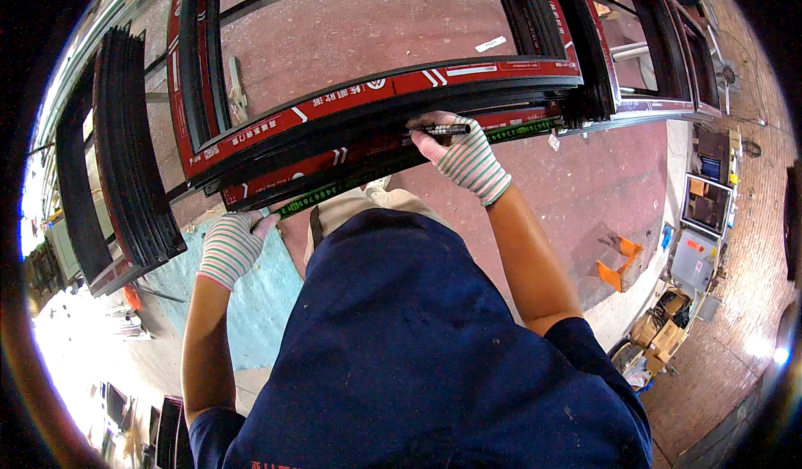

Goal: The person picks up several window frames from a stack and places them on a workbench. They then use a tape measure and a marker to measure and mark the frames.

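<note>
A green tape measure blade point(322, 195) with dark markings runs along the near edge of a stack of black window frames point(292, 116), which carry red protective film. Its left end is pinched in my left hand point(230, 250), at the stack's near left corner. In my right hand point(473, 165) is a dark marker pen point(452, 129), held roughly level over the near edge, about midway along. That hand covers part of the blade, which shows again further right. Both hands wear white knit gloves with coloured stripes. The tape's case cannot be made out.
More black frames point(138, 160) stand stacked at the left, and others point(647, 47) at the right. On the floor to the right sits an orange bracket-like piece point(619, 265). Cardboard boxes point(667, 341) and a grey case point(692, 258) line the right side.
</note>
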`<state>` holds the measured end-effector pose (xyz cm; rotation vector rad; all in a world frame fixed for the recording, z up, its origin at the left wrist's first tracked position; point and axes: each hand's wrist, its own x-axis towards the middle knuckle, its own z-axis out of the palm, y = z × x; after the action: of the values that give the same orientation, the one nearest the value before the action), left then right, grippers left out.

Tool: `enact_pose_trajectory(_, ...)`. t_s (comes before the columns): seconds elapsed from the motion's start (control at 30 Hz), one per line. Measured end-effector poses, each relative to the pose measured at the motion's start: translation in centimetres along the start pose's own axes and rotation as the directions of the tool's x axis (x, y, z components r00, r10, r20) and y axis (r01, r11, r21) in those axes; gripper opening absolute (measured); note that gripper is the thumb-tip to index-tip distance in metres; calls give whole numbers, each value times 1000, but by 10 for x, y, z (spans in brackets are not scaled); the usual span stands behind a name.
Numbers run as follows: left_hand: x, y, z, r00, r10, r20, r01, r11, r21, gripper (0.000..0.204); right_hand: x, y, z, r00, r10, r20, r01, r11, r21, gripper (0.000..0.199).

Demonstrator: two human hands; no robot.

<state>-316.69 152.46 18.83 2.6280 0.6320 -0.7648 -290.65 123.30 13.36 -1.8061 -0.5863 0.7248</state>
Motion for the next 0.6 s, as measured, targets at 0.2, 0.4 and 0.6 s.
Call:
enact_pose_trajectory(0.2,3,3,-5,996,-46,73,46,999,2,42,0,-3,-1,995,99,25,-98,995,-33,25)
enact_pose_trajectory(0.4,2,-1,0,1000,-9,23,9,1000,5,43,-1,-5,-3,998,-24,53,29,993,-110,20)
enact_pose_trajectory(0.6,0,3,-5,999,-18,46,19,1000,-14,45,-1,-12,-1,995,88,37,-86,994,-62,20)
